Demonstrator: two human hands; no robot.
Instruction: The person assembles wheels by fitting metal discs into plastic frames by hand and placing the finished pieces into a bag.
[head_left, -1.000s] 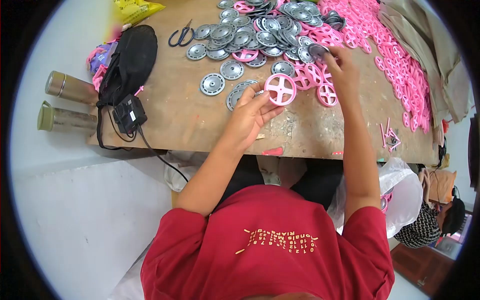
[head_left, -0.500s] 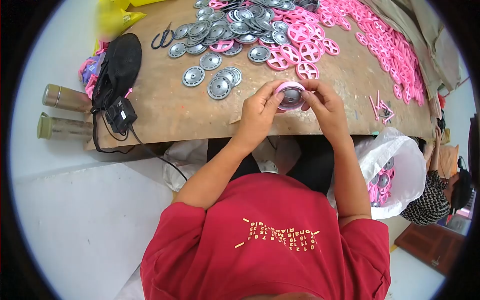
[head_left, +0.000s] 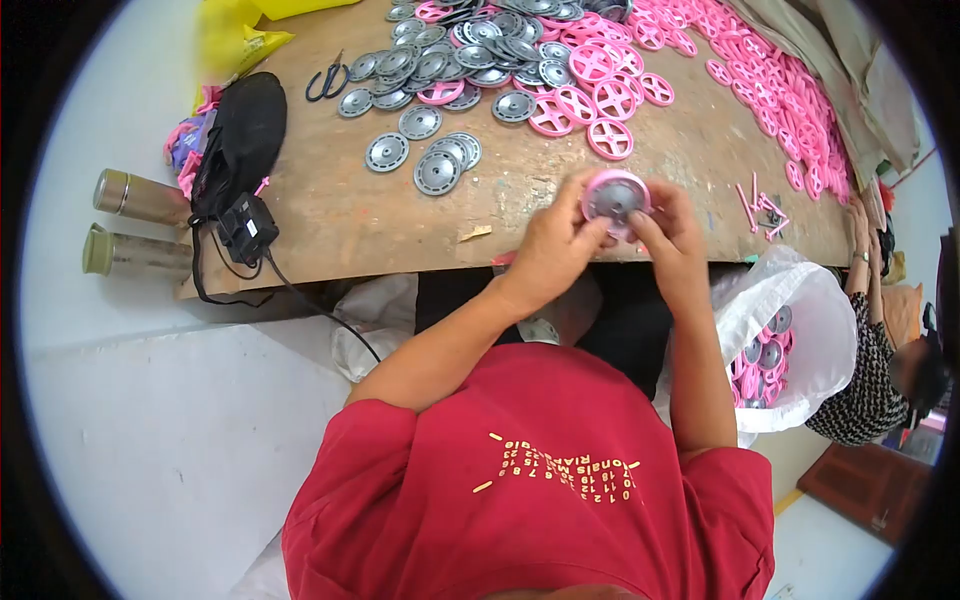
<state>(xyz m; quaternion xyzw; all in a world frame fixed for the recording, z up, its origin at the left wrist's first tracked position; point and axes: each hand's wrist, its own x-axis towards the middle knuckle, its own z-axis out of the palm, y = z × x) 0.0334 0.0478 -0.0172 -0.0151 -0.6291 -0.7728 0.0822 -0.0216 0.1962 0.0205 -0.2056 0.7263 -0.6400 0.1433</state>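
Between my two hands is a small toy wheel (head_left: 616, 199), a pink rim with a grey disc set in it, held over the table's front edge. My left hand (head_left: 560, 238) grips its left side, thumb on the lower face. On the other side my right hand (head_left: 675, 235) holds it by the right edge, its thumb also low on the disc. Both hands are slightly blurred. Beyond them lie loose grey discs (head_left: 437, 172) and pink spoked wheels (head_left: 610, 138). Grey discs (head_left: 430, 65) and more pink wheels (head_left: 780, 110) form large piles farther back.
Scissors (head_left: 328, 80), a black bag (head_left: 248, 130), a power adapter (head_left: 247, 229) and two bottles (head_left: 140, 195) are at left. Small pink pins (head_left: 765, 212) lie at right. A white sack (head_left: 815, 345) of wheels hangs below the edge; another person (head_left: 860, 385) is beyond.
Both hands have moved slightly right and toward my body with the wheel, which now faces up more fully. The other person's arm has shifted at the table's right end.
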